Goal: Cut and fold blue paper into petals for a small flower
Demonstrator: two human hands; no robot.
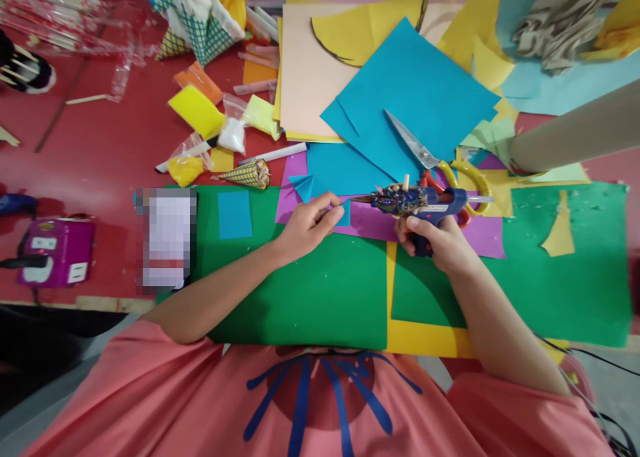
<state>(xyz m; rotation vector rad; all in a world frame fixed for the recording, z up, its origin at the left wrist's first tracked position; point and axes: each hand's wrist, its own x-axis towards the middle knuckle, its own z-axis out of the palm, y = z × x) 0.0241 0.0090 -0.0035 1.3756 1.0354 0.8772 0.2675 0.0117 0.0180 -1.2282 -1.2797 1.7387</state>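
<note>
My right hand [434, 238] is wrapped around the grip of a dark blue glue gun [440, 207], whose nozzle points left and whose front is crusted with dried bits. A clear glue stick sticks out at its back. Thumb and fingers of my left hand [313, 225] are pinched on a small piece of blue paper [345, 215], right by the nozzle tip. Just behind that hand lies a folded blue paper shape [303, 187] on a purple sheet [370, 225]. A blue paper square [235, 215] rests to the left on the green sheet [300, 297].
Scissors [413, 140] with red and yellow handles lie behind the glue gun. Blue sheets [410, 90] cover stacked paper at the back. A patterned paper cone [250, 174], clay packets [197, 112], a blurred phone [167, 238] and a purple box [57, 251] are leftward. A pale pole [575, 130] crosses at right.
</note>
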